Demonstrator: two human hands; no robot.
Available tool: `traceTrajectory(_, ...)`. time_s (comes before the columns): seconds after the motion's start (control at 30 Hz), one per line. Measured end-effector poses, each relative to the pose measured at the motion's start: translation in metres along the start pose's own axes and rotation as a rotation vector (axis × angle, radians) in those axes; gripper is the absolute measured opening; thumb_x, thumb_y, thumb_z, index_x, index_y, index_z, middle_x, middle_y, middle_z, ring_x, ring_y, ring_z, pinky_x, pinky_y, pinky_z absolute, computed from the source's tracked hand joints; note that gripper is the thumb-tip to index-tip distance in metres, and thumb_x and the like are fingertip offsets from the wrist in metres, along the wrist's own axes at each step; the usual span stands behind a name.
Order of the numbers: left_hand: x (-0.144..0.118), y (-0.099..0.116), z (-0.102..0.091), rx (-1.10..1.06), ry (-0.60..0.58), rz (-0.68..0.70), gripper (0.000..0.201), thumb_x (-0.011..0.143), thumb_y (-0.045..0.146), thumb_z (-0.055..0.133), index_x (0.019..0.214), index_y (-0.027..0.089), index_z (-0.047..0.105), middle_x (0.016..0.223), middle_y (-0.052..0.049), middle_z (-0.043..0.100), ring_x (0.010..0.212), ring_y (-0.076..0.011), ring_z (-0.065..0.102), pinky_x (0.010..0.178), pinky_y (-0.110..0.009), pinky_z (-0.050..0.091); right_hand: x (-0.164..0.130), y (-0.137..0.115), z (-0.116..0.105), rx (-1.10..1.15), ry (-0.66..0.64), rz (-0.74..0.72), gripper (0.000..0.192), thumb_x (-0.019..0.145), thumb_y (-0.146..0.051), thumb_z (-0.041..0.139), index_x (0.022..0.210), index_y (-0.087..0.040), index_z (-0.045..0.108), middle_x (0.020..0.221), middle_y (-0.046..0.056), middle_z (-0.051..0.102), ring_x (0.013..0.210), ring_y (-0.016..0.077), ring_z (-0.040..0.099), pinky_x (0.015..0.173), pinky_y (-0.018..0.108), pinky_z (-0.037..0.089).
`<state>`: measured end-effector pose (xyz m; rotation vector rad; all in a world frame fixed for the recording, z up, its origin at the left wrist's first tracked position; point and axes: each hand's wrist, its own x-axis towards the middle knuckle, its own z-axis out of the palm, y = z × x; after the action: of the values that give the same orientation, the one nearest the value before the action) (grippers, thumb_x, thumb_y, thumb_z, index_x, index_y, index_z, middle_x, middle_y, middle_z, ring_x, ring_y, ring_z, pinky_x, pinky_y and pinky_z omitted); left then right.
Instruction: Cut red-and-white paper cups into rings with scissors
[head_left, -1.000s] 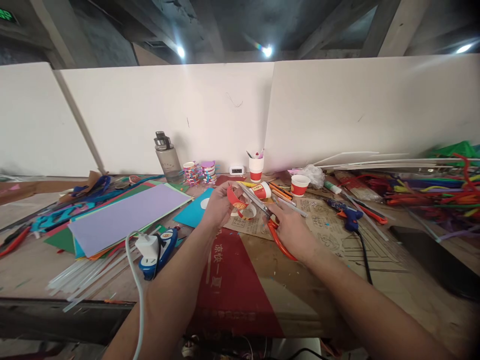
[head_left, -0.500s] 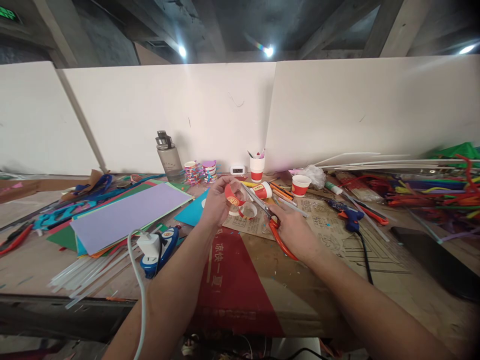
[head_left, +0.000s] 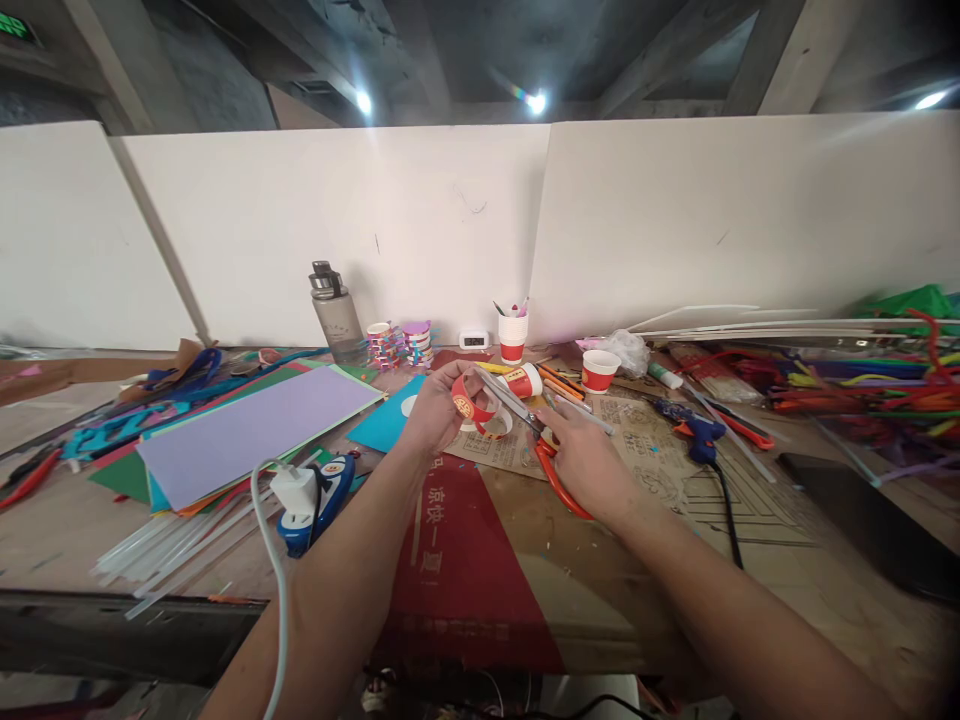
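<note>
My left hand [head_left: 433, 408] holds a red-and-white paper cup ring [head_left: 471, 402] above the table's middle. My right hand [head_left: 586, 462] grips orange-handled scissors [head_left: 531, 432], their blades pointing up-left and meeting the ring's right side. A second cut paper ring [head_left: 495, 424] lies on the printed brown paper just beneath them.
Coloured paper sheets [head_left: 247, 430] and glue sticks [head_left: 172, 548] lie left, beside a blue glue gun with white plug [head_left: 309, 496]. Water bottle [head_left: 334, 314], paper cups [head_left: 600, 370], clock [head_left: 474, 340] stand at the back wall. A blue-orange glue gun [head_left: 697, 436] and pipe cleaners [head_left: 862, 390] lie right.
My left hand has turned the cup ring slightly and lowered it a little against the scissor blades. My right hand has barely shifted.
</note>
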<state>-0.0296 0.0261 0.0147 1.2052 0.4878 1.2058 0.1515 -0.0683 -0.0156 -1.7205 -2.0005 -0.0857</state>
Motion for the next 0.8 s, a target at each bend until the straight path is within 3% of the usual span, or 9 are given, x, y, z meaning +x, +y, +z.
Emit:
traceTrajectory(0.3, 0.0002, 0.0029, -0.0017, 0.039, -0.039, -0.006, 0.044, 0.061, 0.045, 0.091, 0.067, 0.014, 0.060, 0.056, 0.001, 0.055, 0.047, -0.0074, 0.047, 0.042, -0.021, 0.036, 0.0010, 0.0001, -0.0034, 0.038, -0.003, -0.002, 0.030, 0.091, -0.014, 0.054, 0.116, -0.020, 0.068, 0.108, 0.011, 0.069, 0.093, 0.0238, 0.063, 0.083, 0.031, 0.046)
traceTrajectory(0.53, 0.0015, 0.0047, 0.0000, 0.029, 0.082, 0.168, 0.044, 0.058, 0.044, 0.093, 0.067, 0.017, 0.059, 0.056, 0.003, 0.056, 0.050, -0.0080, 0.049, 0.045, -0.020, 0.036, 0.0009, -0.0010, -0.0040, 0.049, -0.027, 0.004, 0.030, 0.091, -0.018, 0.057, 0.120, -0.020, 0.067, 0.108, 0.011, 0.068, 0.095, 0.0245, 0.063, 0.083, 0.031, 0.046)
traceTrajectory(0.8, -0.0018, -0.0035, 0.0021, 0.043, -0.014, 0.054, 0.044, 0.058, 0.043, 0.093, 0.066, 0.015, 0.060, 0.060, -0.001, 0.061, 0.053, -0.0098, 0.054, 0.049, -0.021, 0.040, 0.0001, -0.0016, -0.0028, -0.025, -0.018, 0.031, 0.032, 0.092, -0.020, 0.053, 0.123, -0.020, 0.064, 0.114, 0.014, 0.063, 0.098, 0.0271, 0.063, 0.081, 0.034, 0.047)
